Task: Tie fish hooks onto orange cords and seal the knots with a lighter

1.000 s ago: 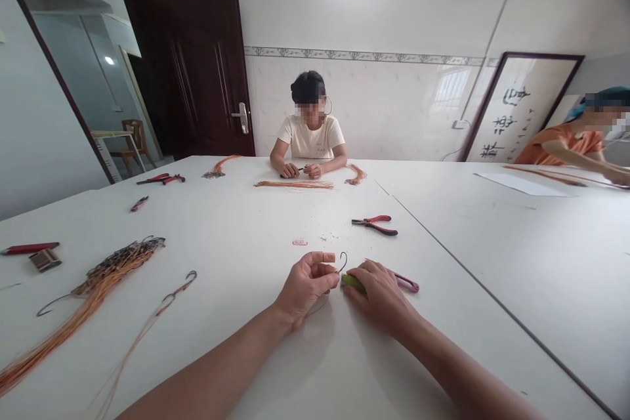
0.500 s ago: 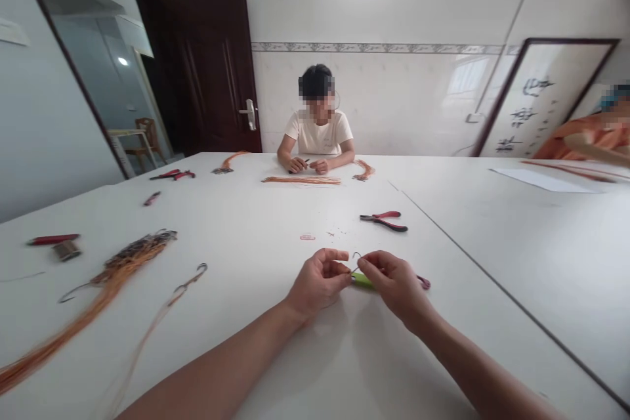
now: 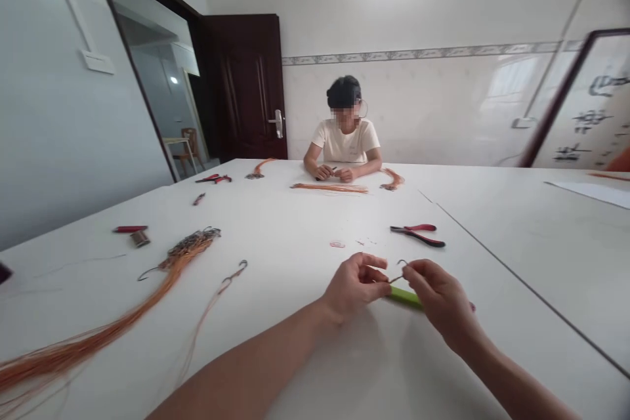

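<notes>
A small fish hook (image 3: 402,263) is held between my hands, its curved end showing above the fingertips. My right hand (image 3: 438,292) pinches it by thumb and forefinger. At the other end of the shank, my left hand (image 3: 357,285) closes thumb and fingertips on it, with the forefinger stretched out above. Just under the hands is a bright green elongated thing (image 3: 406,297), partly hidden by my right hand; its kind I cannot make out. To the left lies a pair of tied hooks (image 3: 233,277) on thin orange line.
Red-and-black pliers (image 3: 418,234) lie beyond my hands. At left are a bundle of hooks on orange line (image 3: 189,249), a spool (image 3: 140,238) and a red stick-like tool (image 3: 130,229). Across the white table (image 3: 295,236) a person (image 3: 344,138) sits behind more orange line (image 3: 329,188).
The view has swung left, so everything sits further right in the picture. My hands keep nearly the same pinch on the hook, and more of the green thing shows between them.
</notes>
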A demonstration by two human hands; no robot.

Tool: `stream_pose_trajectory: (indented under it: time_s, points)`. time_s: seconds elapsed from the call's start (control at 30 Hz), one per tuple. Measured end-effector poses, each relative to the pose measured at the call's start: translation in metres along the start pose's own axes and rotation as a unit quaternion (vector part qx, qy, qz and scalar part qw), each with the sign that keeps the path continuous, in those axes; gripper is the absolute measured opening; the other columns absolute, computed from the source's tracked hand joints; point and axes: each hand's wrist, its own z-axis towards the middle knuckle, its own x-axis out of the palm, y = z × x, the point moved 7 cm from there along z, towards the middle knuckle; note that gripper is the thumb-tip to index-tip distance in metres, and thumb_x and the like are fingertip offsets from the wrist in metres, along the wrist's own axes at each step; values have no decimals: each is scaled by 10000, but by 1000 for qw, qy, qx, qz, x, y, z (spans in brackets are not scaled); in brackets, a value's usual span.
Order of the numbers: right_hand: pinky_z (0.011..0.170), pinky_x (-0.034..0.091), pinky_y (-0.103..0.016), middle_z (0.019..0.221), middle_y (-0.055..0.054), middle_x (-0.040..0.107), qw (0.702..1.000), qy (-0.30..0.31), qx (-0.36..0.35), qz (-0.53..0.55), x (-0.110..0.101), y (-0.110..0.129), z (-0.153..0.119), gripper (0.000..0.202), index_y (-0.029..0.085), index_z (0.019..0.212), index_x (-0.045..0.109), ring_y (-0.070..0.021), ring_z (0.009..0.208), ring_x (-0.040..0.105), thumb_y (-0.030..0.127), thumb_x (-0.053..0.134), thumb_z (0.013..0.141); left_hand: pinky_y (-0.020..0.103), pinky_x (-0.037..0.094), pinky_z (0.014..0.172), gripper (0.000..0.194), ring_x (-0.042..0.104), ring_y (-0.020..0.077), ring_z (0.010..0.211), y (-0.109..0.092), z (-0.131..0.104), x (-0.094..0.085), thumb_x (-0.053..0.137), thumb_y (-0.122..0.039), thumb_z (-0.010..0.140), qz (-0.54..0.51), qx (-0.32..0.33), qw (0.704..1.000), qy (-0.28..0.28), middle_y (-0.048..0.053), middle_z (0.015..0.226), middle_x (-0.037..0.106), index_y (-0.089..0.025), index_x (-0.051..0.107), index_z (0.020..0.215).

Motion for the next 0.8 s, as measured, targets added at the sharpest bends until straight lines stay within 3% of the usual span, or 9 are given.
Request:
stream_pose_trajectory:
  time_s: [0.17, 0.27, 0.37, 0.6, 0.73, 0.8]
  points:
    - [497, 378, -233, 632, -9, 544, 985, -102, 21, 138, -22, -17, 13, 215, 162, 710, 562, -133, 580, 504, 374, 546, 680, 273, 426, 636, 394, 550, 144, 705, -12, -3, 4, 683, -224, 608, 74, 0, 997, 15, 39, 745, 587, -177, 543, 973]
    - [525, 404, -230, 612, 11, 512, 946, -201, 27, 253, -49, -17, 22, 185, 155, 669, 544, -108, 567, 489, 337, 575, 659, 258, 415, 623, 383, 542, 138, 699, -21, -5, 7, 670, -226, 619, 85, 19, 996, 23, 30, 734, 580, -176, 536, 974]
    - [554, 427, -218, 622, 29, 490, 910, -289, 3, 298, -83, -8, 28, 176, 160, 675, 510, -82, 567, 474, 332, 547, 671, 250, 405, 612, 362, 532, 133, 686, -28, -6, 13, 650, -255, 643, 99, 30, 994, 34, 28, 736, 576, -175, 534, 976]
    - [521, 436, -198, 644, 40, 463, 837, -427, -61, 336, -183, 17, 8, 157, 179, 695, 443, -69, 578, 484, 326, 493, 672, 227, 381, 601, 295, 485, 114, 679, -37, -22, 41, 595, -275, 695, 121, 30, 988, 91, -5, 733, 544, -207, 538, 976]
    - [499, 421, -197, 653, 41, 444, 808, -485, -94, 322, -261, 35, -29, 92, 191, 664, 428, -65, 581, 475, 272, 470, 656, 235, 389, 634, 227, 478, 117, 717, -36, -41, 67, 595, -250, 694, 98, 16, 985, 141, -1, 767, 536, -208, 555, 912]
    - [488, 415, -229, 622, 32, 435, 806, -526, -105, 250, -308, 46, -54, 90, 197, 622, 409, -81, 571, 487, 270, 412, 675, 236, 393, 639, 213, 475, 116, 716, -33, -52, 79, 608, -234, 677, 82, 0, 983, 162, -3, 768, 531, -206, 559, 882]
